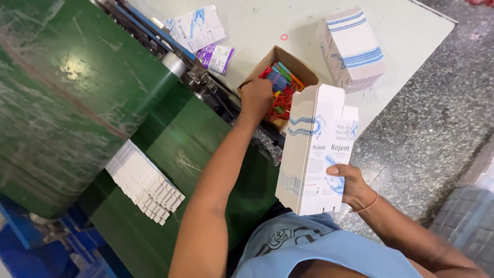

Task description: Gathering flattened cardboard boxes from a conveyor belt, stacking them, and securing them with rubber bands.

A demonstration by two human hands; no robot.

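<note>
My left hand (pixel 256 96) reaches into a small open cardboard box (pixel 280 55) filled with several red, blue and orange plastic pieces (pixel 282 92); its fingers are curled down among them, and whether they grip one is hidden. My right hand (pixel 350 183) holds a thick stack of flat white cartons with blue wave print (pixel 311 154), upright, thumb across the front. The stack stands just right of the cardboard box, close to my chest.
A green conveyor belt (pixel 77 103) carries a row of overlapping flat white cartons (pixel 144 181). On the pale table (pixel 406 31) stand another bundle of white and blue cartons (pixel 354 47), a loose carton (pixel 196 27) and a purple packet (pixel 216 57). Speckled floor lies right.
</note>
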